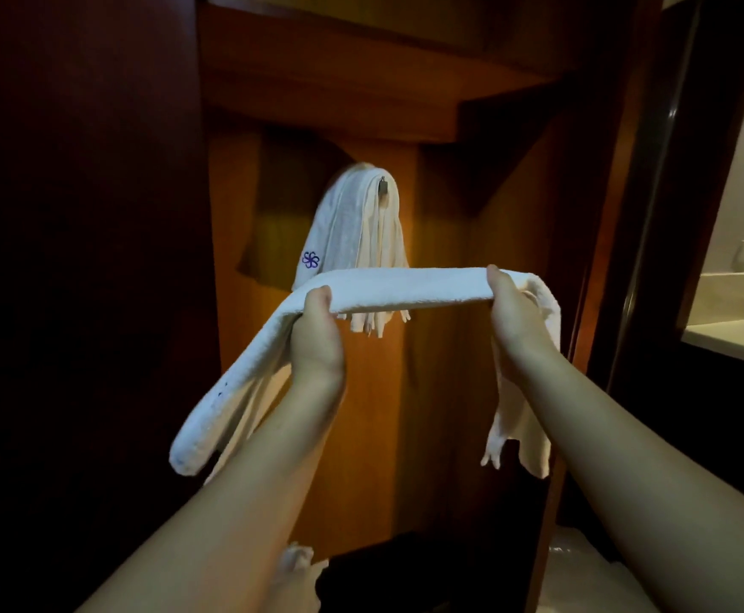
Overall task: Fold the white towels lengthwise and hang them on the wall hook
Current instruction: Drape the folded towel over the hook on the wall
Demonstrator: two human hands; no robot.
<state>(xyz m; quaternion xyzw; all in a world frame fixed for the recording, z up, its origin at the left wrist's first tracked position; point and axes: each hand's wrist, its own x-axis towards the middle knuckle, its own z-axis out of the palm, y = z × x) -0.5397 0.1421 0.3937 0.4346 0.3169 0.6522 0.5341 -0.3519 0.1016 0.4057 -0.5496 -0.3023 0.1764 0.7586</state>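
In front of the wooden wall point(445, 391), seen from the head camera, the left hand point(317, 338) and right hand point(516, 320) hold a folded towel point(405, 287) stretched between them, fingers curled round it and thumbs on top. The span between the hands runs level, left to right, with both ends drooping outside the grips. Just behind it, another white towel point(352, 223) already hangs over the wall hook point(382, 186). The lengthwise fold looks finished, so the hanging step seems to be in hand. The next move probably calls for lifting the towel's middle above the hook and draping it there so both ends balance.
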